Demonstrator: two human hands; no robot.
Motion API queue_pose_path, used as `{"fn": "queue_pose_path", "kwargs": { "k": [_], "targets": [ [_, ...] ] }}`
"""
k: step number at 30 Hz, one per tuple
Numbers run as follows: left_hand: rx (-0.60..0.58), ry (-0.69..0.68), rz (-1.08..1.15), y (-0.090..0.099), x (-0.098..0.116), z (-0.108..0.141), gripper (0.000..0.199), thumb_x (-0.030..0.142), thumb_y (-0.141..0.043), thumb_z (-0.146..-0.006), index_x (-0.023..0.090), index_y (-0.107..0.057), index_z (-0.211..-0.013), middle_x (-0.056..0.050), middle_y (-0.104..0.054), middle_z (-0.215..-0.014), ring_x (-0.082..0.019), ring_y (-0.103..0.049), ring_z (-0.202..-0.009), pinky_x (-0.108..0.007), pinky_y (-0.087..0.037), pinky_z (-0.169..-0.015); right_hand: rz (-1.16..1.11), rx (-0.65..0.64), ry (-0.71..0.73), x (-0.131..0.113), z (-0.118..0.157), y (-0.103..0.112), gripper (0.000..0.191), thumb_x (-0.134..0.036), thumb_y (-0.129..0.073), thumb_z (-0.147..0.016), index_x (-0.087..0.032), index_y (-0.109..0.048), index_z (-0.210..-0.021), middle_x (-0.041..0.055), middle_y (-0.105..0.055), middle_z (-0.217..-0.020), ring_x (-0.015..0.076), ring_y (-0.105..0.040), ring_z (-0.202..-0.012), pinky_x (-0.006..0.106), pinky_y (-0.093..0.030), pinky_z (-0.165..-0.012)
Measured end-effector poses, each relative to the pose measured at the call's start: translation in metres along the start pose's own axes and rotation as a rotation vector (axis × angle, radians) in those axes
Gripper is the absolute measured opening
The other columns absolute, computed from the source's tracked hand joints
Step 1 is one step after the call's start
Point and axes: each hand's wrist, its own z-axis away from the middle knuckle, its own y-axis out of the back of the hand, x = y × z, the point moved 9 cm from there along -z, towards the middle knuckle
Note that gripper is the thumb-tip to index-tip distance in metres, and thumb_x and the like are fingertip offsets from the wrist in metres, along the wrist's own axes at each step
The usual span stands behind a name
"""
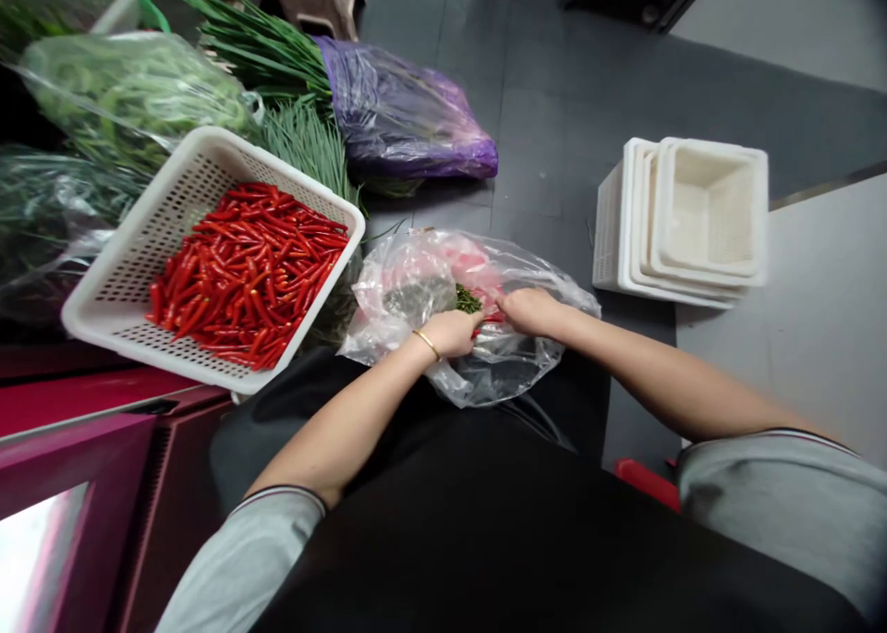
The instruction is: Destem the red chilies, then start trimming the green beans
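A clear plastic bag (527, 374) lies over the lap, with pinkish plastic, red chillies and a clump of green stems (468, 298) inside its opening. My left hand (452, 334), with a gold bangle at the wrist, is closed at the near edge of the green stems; what its fingertips pinch is too small to name. Close by on the right, my right hand (530, 312) has its fingers closed beside some red chillies, and its hold is likewise unclear. Left of the bag, a white perforated basket (131, 310) holds a heap of red chillies (253, 277).
Behind the basket are bagged green vegetables (139, 92) and long green stalks (270, 55) in a purple bag (408, 115). Stacked white baskets (710, 208) stand on the right. A pink-red cabinet (76, 522) is at lower left, a brown stool (322, 0) at the top.
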Motion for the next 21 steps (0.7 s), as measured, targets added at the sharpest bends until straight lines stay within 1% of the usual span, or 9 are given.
{"fn": "queue_pose_path", "kwargs": {
  "k": [1,3,5,8,10,13,15,19,21],
  "targets": [
    [-0.043,0.021,-0.065,-0.009,0.0,0.001,0.057,0.019,-0.051,-0.081,0.021,-0.048,-0.138,-0.014,-0.07,-0.102,-0.027,-0.067,-0.09,-0.033,-0.05,-0.075,-0.001,0.014,-0.009,0.003,0.0,-0.005,0.029,-0.012,-0.044,-0.088,-0.009,-0.066,-0.106,0.018,-0.071,-0.091,0.0266,-0.068,-0.089,0.033,-0.049,-0.074],
    [-0.056,0.046,-0.156,-0.02,-0.002,0.007,0.056,0.019,-0.047,-0.084,0.023,-0.045,-0.14,-0.014,-0.07,-0.095,-0.027,-0.068,-0.085,-0.033,-0.05,-0.072,-0.014,0.027,-0.005,0.0,-0.003,-0.013,0.029,-0.018,-0.045,-0.089,-0.01,-0.066,-0.107,0.018,-0.071,-0.09,0.0271,-0.068,-0.09,0.034,-0.05,-0.075],
    [-0.028,0.047,-0.208,-0.025,-0.004,0.015,0.059,0.018,-0.043,-0.087,0.025,-0.037,-0.145,-0.014,-0.07,-0.091,-0.027,-0.069,-0.083,-0.033,-0.05,-0.07,-0.026,0.03,-0.003,-0.007,-0.011,-0.019,0.029,-0.023,-0.047,-0.089,-0.009,-0.068,-0.102,0.0188,-0.071,-0.089,0.0281,-0.068,-0.09,0.034,-0.051,-0.074],
    [-0.018,0.051,-0.257,-0.026,-0.01,0.025,0.059,0.016,-0.039,-0.089,0.026,-0.034,-0.147,-0.014,-0.07,-0.087,-0.026,-0.069,-0.082,-0.032,-0.049,-0.069,-0.039,0.023,-0.005,-0.012,-0.023,-0.027,0.027,-0.02,-0.047,-0.087,-0.01,-0.071,-0.092,0.019,-0.072,-0.088,0.0291,-0.068,-0.089,0.036,-0.051,-0.074],
    [-0.02,0.068,-0.283,-0.024,-0.015,0.03,0.056,0.016,-0.038,-0.091,0.027,-0.038,-0.145,-0.014,-0.07,-0.087,-0.026,-0.069,-0.081,-0.032,-0.048,-0.068,-0.042,0.05,0.004,-0.01,-0.028,-0.027,0.028,-0.018,-0.045,-0.087,-0.009,-0.072,-0.092,0.0193,-0.072,-0.089,0.0293,-0.068,-0.089,0.037,-0.05,-0.073],
    [-0.025,0.087,-0.309,-0.021,-0.019,0.035,0.051,0.02,-0.04,-0.092,0.028,-0.044,-0.142,-0.014,-0.07,-0.086,-0.026,-0.069,-0.081,-0.031,-0.048,-0.068,-0.03,0.137,0.005,-0.007,-0.027,-0.023,0.034,-0.029,-0.048,-0.088,-0.006,-0.069,-0.098,0.0224,-0.07,-0.093,0.0316,-0.067,-0.09,0.038,-0.05,-0.072],
    [-0.027,0.079,-0.319,-0.02,-0.018,0.038,0.049,0.021,-0.04,-0.092,0.027,-0.046,-0.14,-0.014,-0.07,-0.086,-0.026,-0.069,-0.082,-0.031,-0.048,-0.068,-0.02,0.164,0.019,-0.012,-0.026,-0.023,0.038,-0.034,-0.049,-0.087,-0.004,-0.068,-0.102,0.0238,-0.069,-0.096,0.0322,-0.067,-0.089,0.038,-0.05,-0.071],
    [-0.027,0.066,-0.333,-0.027,-0.017,0.047,0.042,0.021,-0.038,-0.092,0.024,-0.057,-0.129,-0.015,-0.07,-0.085,-0.029,-0.069,-0.081,-0.033,-0.049,-0.066,-0.037,0.145,0.03,-0.024,-0.03,-0.03,0.033,-0.016,-0.04,-0.088,-0.004,-0.067,-0.1,0.0224,-0.069,-0.098,0.0277,-0.066,-0.088,0.034,-0.048,-0.07],
    [-0.042,0.08,-0.314,-0.031,-0.021,0.052,0.037,0.027,-0.042,-0.092,0.022,-0.063,-0.122,-0.016,-0.07,-0.085,-0.03,-0.069,-0.082,-0.034,-0.049,-0.067,-0.055,0.183,0.007,-0.021,-0.031,-0.023,0.033,-0.017,-0.04,-0.088,-0.003,-0.067,-0.102,0.0225,-0.069,-0.1,0.0263,-0.066,-0.089,0.031,-0.047,-0.071]
  ]
}}
